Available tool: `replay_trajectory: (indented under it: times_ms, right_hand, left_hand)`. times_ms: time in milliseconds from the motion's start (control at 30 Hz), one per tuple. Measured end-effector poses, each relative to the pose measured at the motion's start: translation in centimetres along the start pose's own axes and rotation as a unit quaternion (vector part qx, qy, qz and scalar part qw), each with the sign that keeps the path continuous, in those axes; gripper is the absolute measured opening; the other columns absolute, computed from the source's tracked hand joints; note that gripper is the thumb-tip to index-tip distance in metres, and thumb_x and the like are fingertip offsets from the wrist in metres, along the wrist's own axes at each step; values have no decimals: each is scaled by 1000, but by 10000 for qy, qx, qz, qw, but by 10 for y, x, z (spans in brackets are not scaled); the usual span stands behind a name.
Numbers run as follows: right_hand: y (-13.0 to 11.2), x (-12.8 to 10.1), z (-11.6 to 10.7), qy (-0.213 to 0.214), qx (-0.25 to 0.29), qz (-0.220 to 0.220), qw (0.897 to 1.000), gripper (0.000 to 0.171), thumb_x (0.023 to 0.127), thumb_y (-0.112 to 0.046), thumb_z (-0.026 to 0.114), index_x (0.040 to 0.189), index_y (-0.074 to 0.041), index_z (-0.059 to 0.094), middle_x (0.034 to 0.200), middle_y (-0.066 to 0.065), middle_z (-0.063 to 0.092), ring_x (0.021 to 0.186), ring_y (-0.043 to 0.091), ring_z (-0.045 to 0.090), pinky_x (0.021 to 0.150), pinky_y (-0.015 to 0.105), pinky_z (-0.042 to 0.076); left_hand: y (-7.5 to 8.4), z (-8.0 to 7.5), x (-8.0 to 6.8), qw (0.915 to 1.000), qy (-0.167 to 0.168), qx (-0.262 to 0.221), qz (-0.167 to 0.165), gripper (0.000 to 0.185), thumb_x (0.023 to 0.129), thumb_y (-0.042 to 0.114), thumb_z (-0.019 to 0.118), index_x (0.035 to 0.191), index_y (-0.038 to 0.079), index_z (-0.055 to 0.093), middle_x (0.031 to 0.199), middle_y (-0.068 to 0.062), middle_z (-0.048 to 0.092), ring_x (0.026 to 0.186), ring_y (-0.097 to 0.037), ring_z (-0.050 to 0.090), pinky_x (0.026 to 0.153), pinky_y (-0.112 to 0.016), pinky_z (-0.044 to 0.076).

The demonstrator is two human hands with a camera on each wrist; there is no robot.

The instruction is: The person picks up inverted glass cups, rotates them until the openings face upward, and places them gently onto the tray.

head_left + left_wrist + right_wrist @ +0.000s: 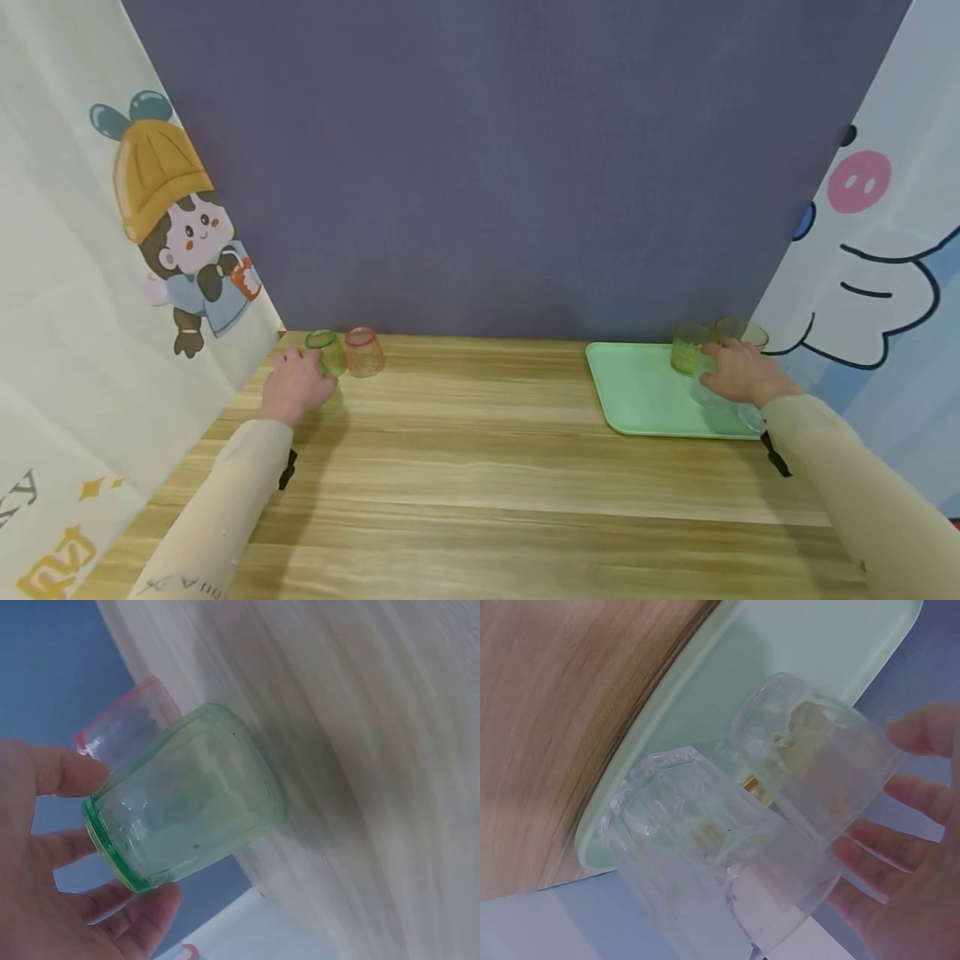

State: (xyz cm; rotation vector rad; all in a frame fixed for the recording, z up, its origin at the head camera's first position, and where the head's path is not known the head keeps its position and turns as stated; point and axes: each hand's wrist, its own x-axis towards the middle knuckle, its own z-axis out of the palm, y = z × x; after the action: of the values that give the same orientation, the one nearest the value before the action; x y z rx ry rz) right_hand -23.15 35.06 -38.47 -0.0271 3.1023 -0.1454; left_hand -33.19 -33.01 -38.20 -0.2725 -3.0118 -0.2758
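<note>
In the left wrist view my left hand (60,877) grips a translucent green glass (187,799) around its darker green end. That end faces my palm, and the other end meets the table. In the head view my left hand (296,385) hides most of this glass. Just behind stand a green-rimmed glass (328,354) and a pink glass (365,357). My right hand (738,371) is over the mint-green tray (637,392). In the right wrist view its fingers hold the upper rim of a clear glass (810,757). A fluted clear glass (682,817) stands beside it.
A yellow-green glass (686,354) and a pale yellowish glass (753,335) stand on the tray's far part, near my right hand. A dark grey-blue panel (480,167) rises behind the wooden table (480,467). Printed cloths border the left and right sides.
</note>
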Motion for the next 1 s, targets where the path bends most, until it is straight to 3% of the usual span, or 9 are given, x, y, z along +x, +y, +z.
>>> replay_trajectory:
  times_ms: [400, 800, 1000]
  right_hand:
    - [-10, -4, -1, 169, -10, -185, 9997, 60, 96, -29, 58, 141, 10, 50, 138, 44, 42, 124, 66, 38, 93, 75, 38]
    - [-29, -6, -6, 300, -384, -492, 9976, 57, 95, -32, 62, 139, 5, 56, 136, 39, 50, 122, 62, 44, 93, 73, 40]
    - [-39, -11, -1, 389, -222, -724, 9964, 55, 95, -30, 65, 136, 6, 57, 133, 38, 52, 121, 61, 46, 93, 72, 41]
  left_hand:
    - [19, -10, -3, 9993, -210, -288, 116, 66, 93, 25, 49, 147, -10, 40, 141, -49, 29, 127, -64, 31, 98, -72, 39]
    - [29, -9, -1, 9942, -515, -946, -50, 66, 99, 30, 49, 150, -8, 35, 149, -47, 18, 136, -63, 18, 103, -75, 32]
    - [39, -11, -4, 9873, -554, -1490, -2, 59, 100, 30, 51, 145, -7, 43, 148, -44, 25, 138, -62, 19, 108, -75, 26]
